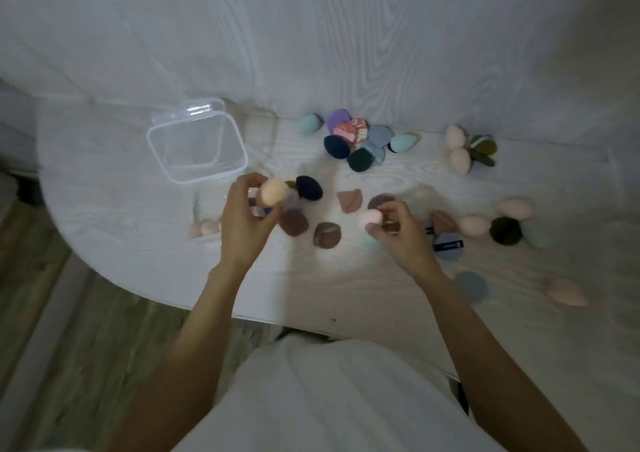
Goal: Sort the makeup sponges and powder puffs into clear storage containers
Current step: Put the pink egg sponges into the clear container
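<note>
Peach sponge (273, 192) pinched in left hand (244, 214), long axis roughly upright. Clear container (197, 140) lies at 11 o'clock from it, near; left hand is the nearer. Right hand (398, 230) pinches a smaller peach sponge (370, 217), container at its 10 o'clock, farther off. Container on tabletop (104, 192), lid open, apparently empty. Puffs scattered, unsorted.

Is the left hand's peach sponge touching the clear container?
Apart. Head view: peach sponge pinched in left hand; bare table shows between it and the clear container.
</note>
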Demonstrator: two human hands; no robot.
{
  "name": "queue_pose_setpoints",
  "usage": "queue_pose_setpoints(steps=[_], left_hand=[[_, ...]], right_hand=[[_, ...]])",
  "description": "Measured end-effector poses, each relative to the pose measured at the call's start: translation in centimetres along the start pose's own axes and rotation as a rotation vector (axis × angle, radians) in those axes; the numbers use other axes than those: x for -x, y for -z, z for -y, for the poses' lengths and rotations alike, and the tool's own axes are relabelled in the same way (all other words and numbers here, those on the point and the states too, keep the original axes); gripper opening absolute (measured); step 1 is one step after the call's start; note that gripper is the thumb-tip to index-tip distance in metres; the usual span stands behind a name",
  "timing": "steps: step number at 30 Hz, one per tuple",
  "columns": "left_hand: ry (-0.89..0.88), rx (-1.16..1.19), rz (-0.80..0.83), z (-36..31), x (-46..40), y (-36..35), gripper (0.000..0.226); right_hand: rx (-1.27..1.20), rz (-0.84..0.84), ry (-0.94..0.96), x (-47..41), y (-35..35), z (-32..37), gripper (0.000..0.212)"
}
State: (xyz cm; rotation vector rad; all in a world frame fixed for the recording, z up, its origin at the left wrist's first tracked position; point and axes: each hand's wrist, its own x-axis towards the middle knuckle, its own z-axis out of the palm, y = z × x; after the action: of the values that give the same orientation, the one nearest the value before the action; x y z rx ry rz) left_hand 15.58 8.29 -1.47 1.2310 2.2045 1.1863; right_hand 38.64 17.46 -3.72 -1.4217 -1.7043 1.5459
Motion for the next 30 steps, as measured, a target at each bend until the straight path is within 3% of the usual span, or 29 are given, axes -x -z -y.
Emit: queue_pose_setpoints(steps=[3, 6, 10, 16, 25, 30], left_hand=[[0.114, -0.187, -0.044, 5.0, -0.8, 5.9, 0.034], [0.14, -0.305, 0.049, 9.1, -2.2, 9.2, 0.036], [-0.029, -0.464, 0.311, 12.3, -5.1, 10.8, 0.039], [-0.275, -0.723, 0.451, 14.7, -7.2, 11.9, 0.035], [-0.241, -0.748, 0.49, 16.4, -7.7, 11.9, 0.035], [-0.273, -0.732, 0.449, 16.7, -6.9, 12.1, 0.037]], right_hand=[[-0.07, 0.063, 0.014, -1.1, -4.5, 2.2, 0.027], [-0.086, 0.123, 0.018, -1.9, -8.4, 4.8, 0.029], [-0.066, 0.158, 0.038, -3.1, -13.1, 7.1, 0.027], [-0.042, 0.128, 0.032, -4.3, -17.4, 8.6, 0.028], [0.011, 0.102, -0.021, -5.7, -20.3, 8.7, 0.031], [0.194, 0.18, 0.14, -6.2, -22.9, 9.3, 0.026]])
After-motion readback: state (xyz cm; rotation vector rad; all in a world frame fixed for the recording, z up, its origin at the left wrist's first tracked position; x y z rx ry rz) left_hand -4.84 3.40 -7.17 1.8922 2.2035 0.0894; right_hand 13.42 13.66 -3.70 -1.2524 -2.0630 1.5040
